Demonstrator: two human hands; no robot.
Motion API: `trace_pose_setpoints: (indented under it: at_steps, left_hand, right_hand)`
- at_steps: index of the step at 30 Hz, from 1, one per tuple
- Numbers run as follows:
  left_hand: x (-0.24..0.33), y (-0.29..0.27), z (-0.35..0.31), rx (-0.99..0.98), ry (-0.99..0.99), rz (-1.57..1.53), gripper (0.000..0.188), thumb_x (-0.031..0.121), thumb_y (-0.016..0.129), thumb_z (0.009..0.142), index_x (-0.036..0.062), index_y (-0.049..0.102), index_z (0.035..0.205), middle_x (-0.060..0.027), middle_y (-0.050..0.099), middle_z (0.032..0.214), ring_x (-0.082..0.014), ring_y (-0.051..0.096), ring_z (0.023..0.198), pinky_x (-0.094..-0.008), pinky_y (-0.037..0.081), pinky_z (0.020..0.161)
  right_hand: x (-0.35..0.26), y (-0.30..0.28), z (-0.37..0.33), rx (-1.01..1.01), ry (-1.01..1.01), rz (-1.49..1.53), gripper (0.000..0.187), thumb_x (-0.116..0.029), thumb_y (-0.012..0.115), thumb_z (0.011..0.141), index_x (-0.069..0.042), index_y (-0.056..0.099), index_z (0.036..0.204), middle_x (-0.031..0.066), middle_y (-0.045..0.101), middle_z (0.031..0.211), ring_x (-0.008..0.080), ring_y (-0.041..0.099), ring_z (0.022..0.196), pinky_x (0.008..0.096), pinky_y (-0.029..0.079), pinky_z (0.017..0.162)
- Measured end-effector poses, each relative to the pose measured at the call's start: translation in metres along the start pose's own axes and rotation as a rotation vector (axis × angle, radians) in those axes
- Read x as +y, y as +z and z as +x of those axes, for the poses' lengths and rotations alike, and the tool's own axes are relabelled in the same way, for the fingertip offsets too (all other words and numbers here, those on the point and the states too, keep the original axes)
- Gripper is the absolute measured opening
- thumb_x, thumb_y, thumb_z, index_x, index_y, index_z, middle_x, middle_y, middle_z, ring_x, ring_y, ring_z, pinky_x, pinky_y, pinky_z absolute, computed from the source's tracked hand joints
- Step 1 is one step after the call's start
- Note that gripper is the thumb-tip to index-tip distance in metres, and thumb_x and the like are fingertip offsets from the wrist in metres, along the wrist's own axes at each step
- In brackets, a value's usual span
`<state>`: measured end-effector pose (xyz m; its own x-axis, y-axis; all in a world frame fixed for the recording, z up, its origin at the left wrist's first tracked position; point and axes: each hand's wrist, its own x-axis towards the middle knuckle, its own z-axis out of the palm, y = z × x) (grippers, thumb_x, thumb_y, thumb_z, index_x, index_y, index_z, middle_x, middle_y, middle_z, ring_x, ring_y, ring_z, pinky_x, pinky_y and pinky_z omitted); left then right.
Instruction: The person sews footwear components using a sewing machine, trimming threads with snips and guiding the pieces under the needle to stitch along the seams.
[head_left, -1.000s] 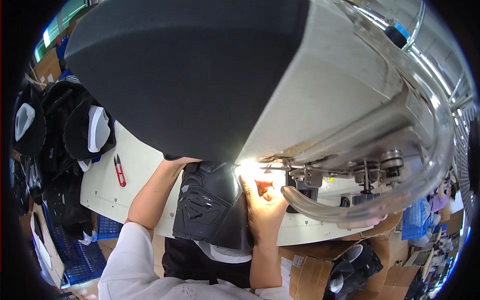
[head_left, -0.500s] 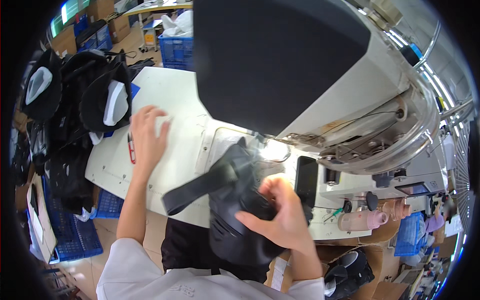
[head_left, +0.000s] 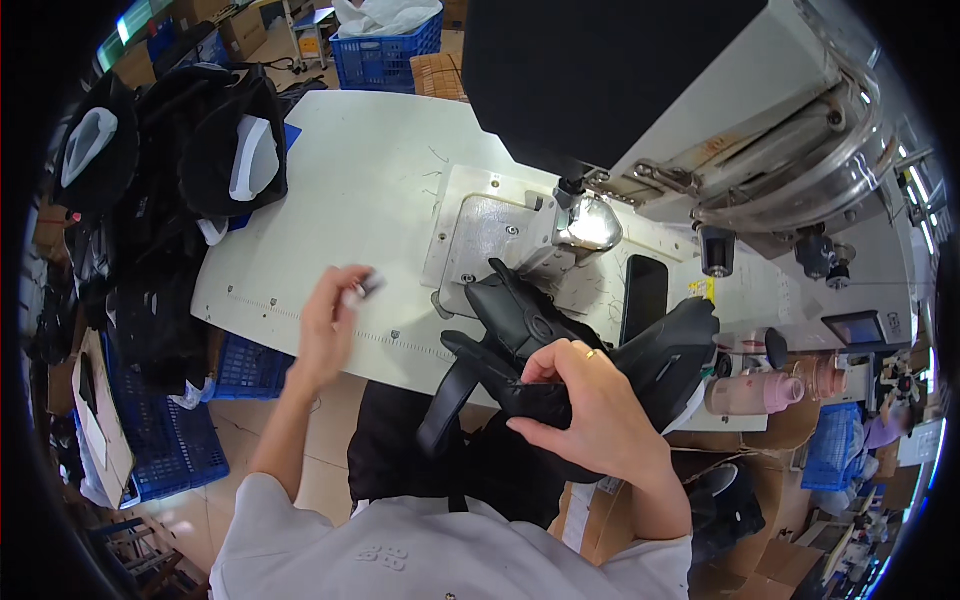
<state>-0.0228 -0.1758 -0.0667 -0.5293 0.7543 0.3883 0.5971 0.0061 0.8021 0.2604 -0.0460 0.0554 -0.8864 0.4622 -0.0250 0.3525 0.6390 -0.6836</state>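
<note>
The right hand (head_left: pixel 590 415) clenches a black shoe upper (head_left: pixel 545 345) at the bench (head_left: pixel 350 190). At nine o'clock, the left hand (head_left: pixel 325 325) pinches a small snipping tool (head_left: pixel 368 286).

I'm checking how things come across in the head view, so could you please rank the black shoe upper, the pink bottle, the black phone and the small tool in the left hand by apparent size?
1. Black shoe upper, held by the right hand.
2. Pink plastic bottle and flat black phone: look alike, unranked.
3. Small tool in the left hand.

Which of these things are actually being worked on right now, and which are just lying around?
In use:
black shoe upper in right hand
small tool in left hand
sewing machine

Lying about:
pink bottle
black phone
pile of black uppers
</note>
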Motion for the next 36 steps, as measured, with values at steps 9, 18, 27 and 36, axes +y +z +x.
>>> trace_pose_setpoints:
  at_steps: [9, 18, 27, 36]
  left_hand:
    - [0.049, 0.040, 0.009, 0.137, 0.805, 0.095, 0.039, 0.012, 0.078, 0.064, 0.0132, 0.073, 0.103, -0.0019, 0.062, 0.082, -0.0149, 0.055, 0.060, -0.0265, 0.042, 0.052]
    - [0.093, -0.003, 0.016, -0.090, 0.456, -0.005, 0.031, 0.005, 0.075, 0.069, 0.0089, 0.073, 0.100, -0.0023, 0.062, 0.082, -0.0174, 0.061, 0.063, -0.0279, 0.048, 0.055]
    - [0.116, -0.029, 0.023, -0.525, 0.598, 0.376, 0.023, 0.013, 0.078, 0.072, 0.0117, 0.070, 0.093, -0.0006, 0.058, 0.080, -0.0179, 0.059, 0.063, -0.0305, 0.047, 0.053]
    - [0.130, -0.019, 0.020, -0.728, 0.540, 0.417, 0.019, 0.018, 0.075, 0.078, 0.0108, 0.066, 0.093, -0.0016, 0.056, 0.082, -0.0201, 0.062, 0.068, -0.0343, 0.046, 0.051]
  right_hand:
    - [0.009, -0.010, 0.002, 0.029, 0.001, 0.168, 0.042, -0.013, 0.082, 0.070, -0.007, 0.054, 0.101, 0.0092, 0.061, 0.094, 0.0254, 0.065, 0.090, 0.0353, 0.051, 0.080]
    - [0.008, 0.007, -0.006, 0.080, -0.059, 0.103, 0.040, -0.014, 0.081, 0.072, -0.009, 0.055, 0.103, 0.0080, 0.060, 0.092, 0.0275, 0.062, 0.087, 0.0375, 0.049, 0.076]
    - [-0.003, 0.033, -0.007, 0.139, -0.226, -0.070, 0.038, -0.006, 0.078, 0.071, -0.008, 0.049, 0.095, 0.0049, 0.051, 0.085, 0.0236, 0.052, 0.076, 0.0359, 0.041, 0.070]
    - [-0.006, 0.045, -0.009, 0.167, -0.289, -0.090, 0.035, -0.001, 0.075, 0.069, -0.007, 0.047, 0.089, 0.0046, 0.046, 0.082, 0.0217, 0.050, 0.075, 0.0349, 0.038, 0.067]
